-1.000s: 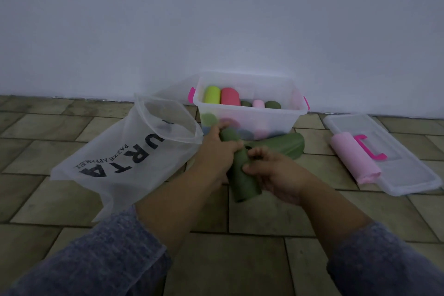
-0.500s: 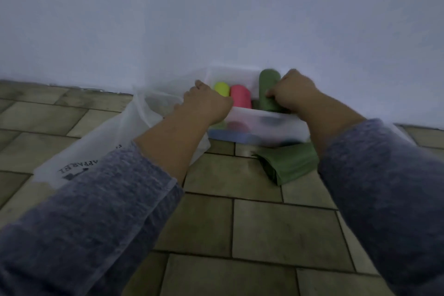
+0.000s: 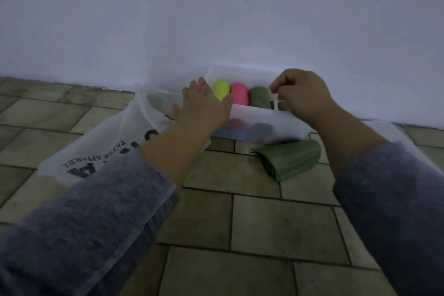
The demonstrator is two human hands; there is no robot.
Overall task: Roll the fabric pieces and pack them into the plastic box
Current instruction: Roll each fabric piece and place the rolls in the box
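A clear plastic box (image 3: pixel 260 116) stands on the tiled floor against the white wall. Rolled fabrics stand side by side in it: a yellow roll (image 3: pixel 221 89), a pink roll (image 3: pixel 239 96) and a dark green roll (image 3: pixel 260 98). More rolls show dimly through the box's front wall. My left hand (image 3: pixel 204 108) rests flat on the box's left front rim, fingers spread. My right hand (image 3: pixel 304 96) hovers over the right part of the box, fingers curled; what it pinches is unclear. A folded green fabric piece (image 3: pixel 292 160) lies on the floor in front of the box.
A translucent plastic bag (image 3: pixel 101 151) with black lettering lies on the floor left of the box, partly under my left sleeve. The wall runs close behind the box. Brown tiles fill the near floor.
The green roll went from both hands into the box beside the pink roll. My right hand let it go and shifted right. My left hand settled on the box's rim.
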